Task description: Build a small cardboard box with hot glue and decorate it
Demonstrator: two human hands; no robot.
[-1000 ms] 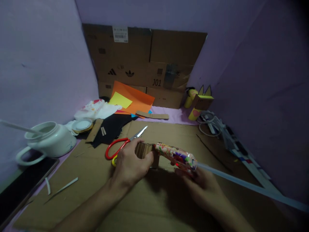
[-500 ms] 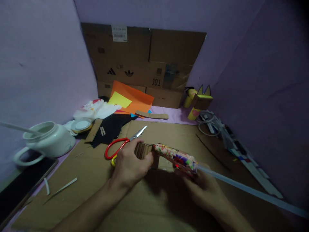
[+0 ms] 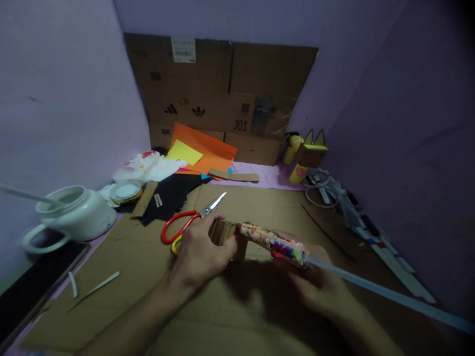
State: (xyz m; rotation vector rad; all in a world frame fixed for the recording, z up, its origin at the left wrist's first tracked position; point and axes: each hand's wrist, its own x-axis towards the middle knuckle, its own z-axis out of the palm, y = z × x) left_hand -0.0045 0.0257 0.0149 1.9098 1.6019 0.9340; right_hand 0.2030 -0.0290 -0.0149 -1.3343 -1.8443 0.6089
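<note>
My left hand [image 3: 198,252] is closed round a small corrugated cardboard piece [image 3: 222,232], holding it just above the brown cardboard sheet [image 3: 237,306] that covers the table. My right hand [image 3: 315,284] grips a glue gun [image 3: 274,243] wrapped in flowery paper. Its nozzle touches the cardboard piece, and a long pale glue stick [image 3: 386,295] sticks out of its back toward the right. Red-handled scissors [image 3: 189,220] lie just beyond my left hand.
A white teapot [image 3: 74,215] and a dark phone [image 3: 33,289] sit at the left. Orange and yellow paper [image 3: 202,151], black card and a roll of tape [image 3: 126,192] lie behind. A flattened box [image 3: 226,94] leans on the wall. A cardboard figure [image 3: 308,155] and cables are at the right.
The glue gun has tilted slightly lower and moved a little right with my right hand. My left hand and the cardboard piece have stayed almost still.
</note>
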